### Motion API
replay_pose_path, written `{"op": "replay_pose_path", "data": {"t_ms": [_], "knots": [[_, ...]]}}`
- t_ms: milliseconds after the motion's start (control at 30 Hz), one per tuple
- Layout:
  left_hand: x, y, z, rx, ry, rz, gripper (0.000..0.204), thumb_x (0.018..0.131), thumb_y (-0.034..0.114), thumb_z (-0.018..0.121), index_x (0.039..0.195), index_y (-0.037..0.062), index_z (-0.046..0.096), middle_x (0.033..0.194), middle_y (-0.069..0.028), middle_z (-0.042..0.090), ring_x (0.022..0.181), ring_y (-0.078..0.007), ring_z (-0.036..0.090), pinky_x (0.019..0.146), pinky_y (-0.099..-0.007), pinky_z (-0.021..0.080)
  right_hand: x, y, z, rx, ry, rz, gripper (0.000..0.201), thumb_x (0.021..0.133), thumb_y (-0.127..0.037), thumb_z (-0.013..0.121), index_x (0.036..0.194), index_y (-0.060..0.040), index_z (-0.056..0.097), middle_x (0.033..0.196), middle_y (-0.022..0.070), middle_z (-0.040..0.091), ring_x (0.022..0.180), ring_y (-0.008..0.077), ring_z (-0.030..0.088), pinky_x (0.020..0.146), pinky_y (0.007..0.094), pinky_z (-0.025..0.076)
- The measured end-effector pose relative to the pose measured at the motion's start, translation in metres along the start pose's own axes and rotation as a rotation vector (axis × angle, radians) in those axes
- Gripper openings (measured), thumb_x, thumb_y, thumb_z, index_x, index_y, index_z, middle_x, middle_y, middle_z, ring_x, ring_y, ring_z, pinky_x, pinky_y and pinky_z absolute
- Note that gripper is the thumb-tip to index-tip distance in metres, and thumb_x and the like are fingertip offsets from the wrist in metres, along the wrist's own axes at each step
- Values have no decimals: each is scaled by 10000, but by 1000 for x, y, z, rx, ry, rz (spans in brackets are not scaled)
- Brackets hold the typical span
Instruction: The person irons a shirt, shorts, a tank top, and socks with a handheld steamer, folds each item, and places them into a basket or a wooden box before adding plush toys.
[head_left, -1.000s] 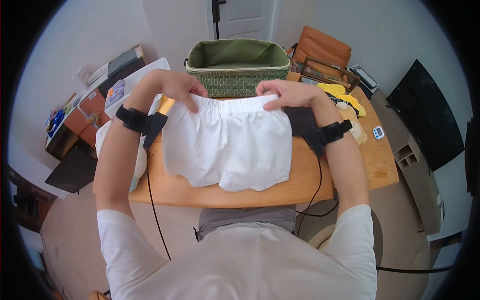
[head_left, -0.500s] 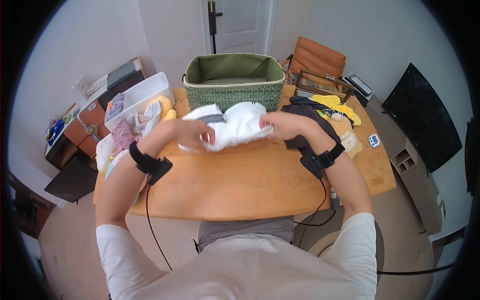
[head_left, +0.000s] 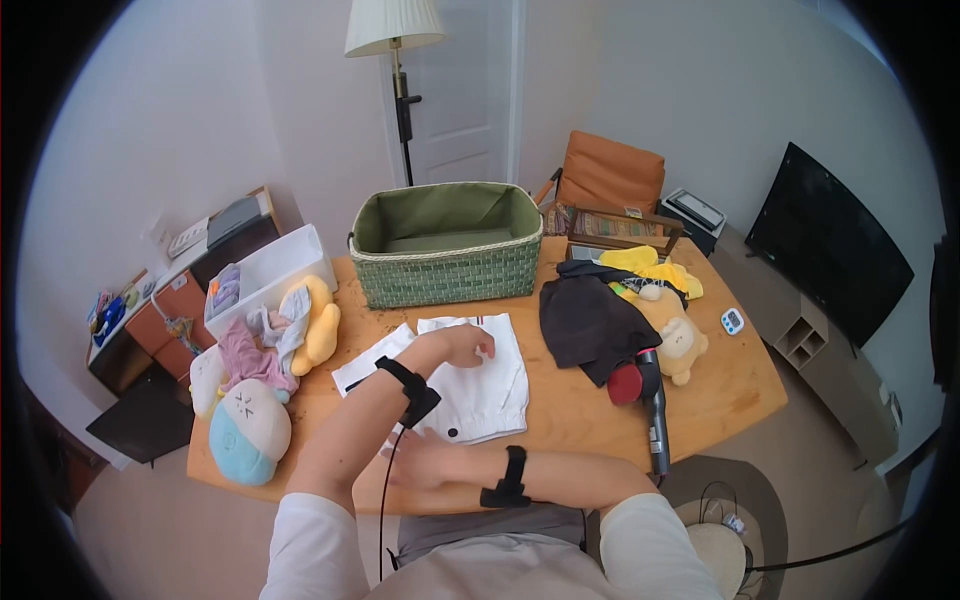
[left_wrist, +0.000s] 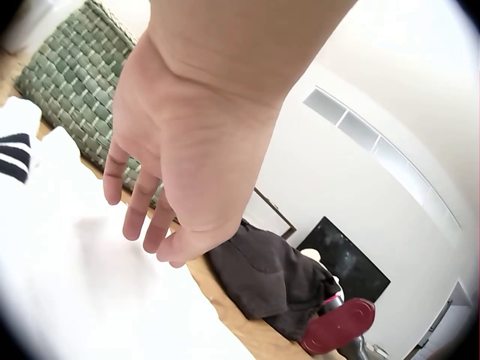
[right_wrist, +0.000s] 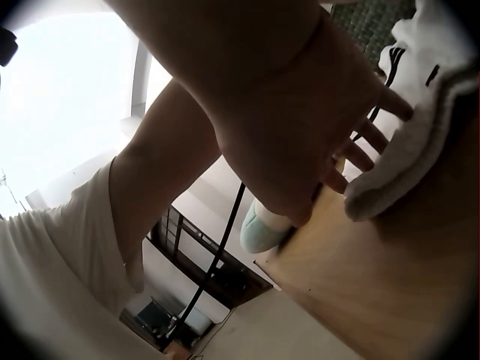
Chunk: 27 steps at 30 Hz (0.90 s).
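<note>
White shorts (head_left: pixel 495 380) lie on the wooden table, their gathered waistband towards the person; a dark-striped white part (head_left: pixel 372 362) spreads at their left. Over the middle of the shorts is the left hand (head_left: pixel 466 345), its fingers loosely bent; in the left wrist view this hand (left_wrist: pixel 184 161) holds nothing. Nearer the table's front edge, the right hand (head_left: pixel 420 462) is at the left end of the waistband. Its fingers (right_wrist: pixel 367 142) are spread against the white cloth (right_wrist: pixel 405 161) in the right wrist view, without a visible grip; whether they press it cannot be told.
A green woven basket (head_left: pixel 450 275) stands behind the shorts. At left are a white bin (head_left: pixel 275 270), plush toys (head_left: pixel 250 430) and a pink cloth (head_left: pixel 250 360). Dark clothing (head_left: pixel 595 320), a plush bear (head_left: pixel 680 340), a grey device (head_left: pixel 655 430) and a timer (head_left: pixel 732 321) lie at right.
The shorts, held up and then tilted over between both hands, now lie on the table. Both hands have let go; the right has crossed leftwards and nearer the person. The head view has tilted up.
</note>
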<state>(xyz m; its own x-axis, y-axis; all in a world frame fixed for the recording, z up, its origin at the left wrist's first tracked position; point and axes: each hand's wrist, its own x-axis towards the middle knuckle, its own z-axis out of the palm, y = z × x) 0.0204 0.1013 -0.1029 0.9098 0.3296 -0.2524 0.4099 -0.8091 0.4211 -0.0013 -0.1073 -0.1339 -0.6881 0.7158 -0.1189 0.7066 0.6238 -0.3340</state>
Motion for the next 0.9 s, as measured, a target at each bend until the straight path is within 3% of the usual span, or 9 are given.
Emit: {"op": "replay_pose_path", "data": {"t_ms": [67, 133, 300, 467, 533, 667, 767, 867, 900], "knots": [[14, 22, 6, 73, -62, -18, 419, 821, 134, 669, 1238, 165, 658, 1225, -99, 665, 1182, -312, 613, 1005, -427, 500, 8, -12, 11, -28, 52, 52, 621, 954, -411, 606, 1428, -29, 490, 1472, 191, 447, 1344, 353, 453, 975, 566, 440], [22, 46, 9, 142, -120, -13, 450, 813, 128, 678, 1258, 185, 651, 1279, -93, 642, 1240, -309, 583, 1030, -420, 490, 8, -17, 14, -41, -52, 42, 823, 942, -413, 606, 1533, 59, 282, 1618, 234, 242, 1488, 395, 235, 962, 638, 404], [30, 60, 20, 172, -11, 93, 624, 764, 211, 817, 1339, 203, 574, 1364, -109, 550, 1284, -357, 533, 1065, -432, 463, -9, -7, 29, -63, 223, -101, 549, 922, -326, 640, 1268, 93, 558, 1425, 249, 467, 1297, 370, 479, 940, 575, 427], [14, 48, -2, 227, -26, -159, 474, 843, 477, 720, 1224, 195, 709, 1276, -117, 649, 1235, -318, 596, 1022, -428, 492, -60, 13, -17, 27, -8, -172, 383, 902, -314, 668, 1075, 27, 658, 1281, 174, 625, 1190, 288, 581, 901, 512, 441], [4, 10, 1, 299, 41, -319, 477, 884, 518, 642, 1243, 213, 713, 1255, -103, 690, 1188, -312, 638, 1009, -428, 505, -76, 25, -36, 16, -477, -49, 312, 905, -301, 667, 1032, -20, 710, 1151, 163, 693, 1049, 303, 657, 913, 506, 445], [-36, -13, -31, 473, -215, -790, 373, 866, 427, 667, 1111, 169, 779, 1163, -81, 743, 1115, -267, 691, 936, -389, 539, -90, 71, -44, -407, -521, 330, 294, 939, -317, 620, 1065, -97, 769, 1079, 135, 737, 1039, 325, 683, 940, 626, 409], [-67, -44, -43, 408, -326, -762, 339, 836, 406, 674, 893, 94, 795, 893, -35, 777, 831, -194, 743, 805, -334, 579, -79, 107, -65, -540, -529, 460, 342, 940, -315, 623, 1135, -66, 751, 1179, 148, 714, 1111, 319, 659, 957, 672, 382], [-72, -65, -37, 139, -273, -842, 319, 831, 389, 678, 873, 96, 795, 922, -28, 778, 844, -186, 742, 801, -312, 579, -69, 117, -77, -724, -392, 587, 446, 960, -373, 613, 1222, -22, 692, 1281, 169, 661, 1197, 333, 616, 995, 694, 394], [-74, -62, -35, 135, -275, -853, 319, 831, 389, 678, 873, 96, 795, 922, -28, 778, 844, -186, 742, 801, -312, 579, -68, 108, -92, -464, -365, 677, 512, 967, -415, 600, 1275, -10, 651, 1324, 175, 629, 1227, 343, 595, 1004, 701, 408]]}}
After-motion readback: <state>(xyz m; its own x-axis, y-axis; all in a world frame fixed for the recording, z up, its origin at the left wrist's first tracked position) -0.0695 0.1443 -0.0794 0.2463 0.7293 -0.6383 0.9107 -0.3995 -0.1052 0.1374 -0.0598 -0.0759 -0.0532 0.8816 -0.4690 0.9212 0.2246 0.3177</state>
